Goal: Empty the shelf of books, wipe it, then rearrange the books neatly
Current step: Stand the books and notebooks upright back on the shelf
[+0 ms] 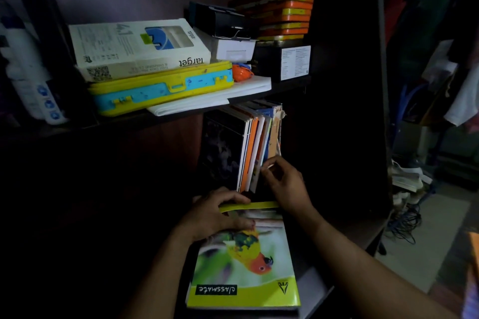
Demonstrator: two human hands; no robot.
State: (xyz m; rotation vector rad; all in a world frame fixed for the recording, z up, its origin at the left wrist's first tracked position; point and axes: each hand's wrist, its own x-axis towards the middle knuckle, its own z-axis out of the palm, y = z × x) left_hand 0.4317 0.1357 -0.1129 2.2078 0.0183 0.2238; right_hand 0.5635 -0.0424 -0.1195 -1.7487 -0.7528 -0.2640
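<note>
The left hand (219, 212) curls its fingers over the top edge of a parrot notebook (245, 261) lying flat on the lower shelf. The right hand (283, 181) pinches one of the standing books (248, 142) behind it.

bare forearms, sleeveless (nothing worn), two hands

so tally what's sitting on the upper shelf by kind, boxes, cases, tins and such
White boxes: 2, the target box and a small box
Black boxes: 2
Yellow and blue case: 1
Stack of orange and yellow tins: 1
Folded white paper: 1
Total: 7
</note>
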